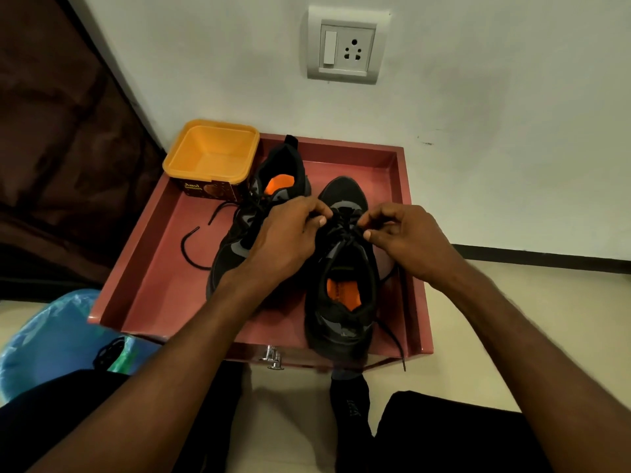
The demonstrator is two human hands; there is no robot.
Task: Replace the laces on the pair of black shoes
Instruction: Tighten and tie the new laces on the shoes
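Two black shoes with orange insoles stand on a red tray-like tabletop [160, 268]. The right shoe [341, 322] has its heel toward me; the left shoe [276, 165] has its heel toward the wall. My left hand [283, 240] and my right hand [406, 237] both pinch the black lace [341, 230] over the right shoe's eyelets, fingers closed on it. One end of this lace [397, 346] trails over the tray's front edge. The left shoe's lace [191, 247] lies loose on the tray to the left.
A yellow square tub [211, 148] stands open at the tray's back left corner. A blue plastic bag [51, 336] with a dark bundle [107, 351] on it lies at the lower left. A wall socket [346, 46] is on the wall behind. A black sock [351, 404] lies on the floor.
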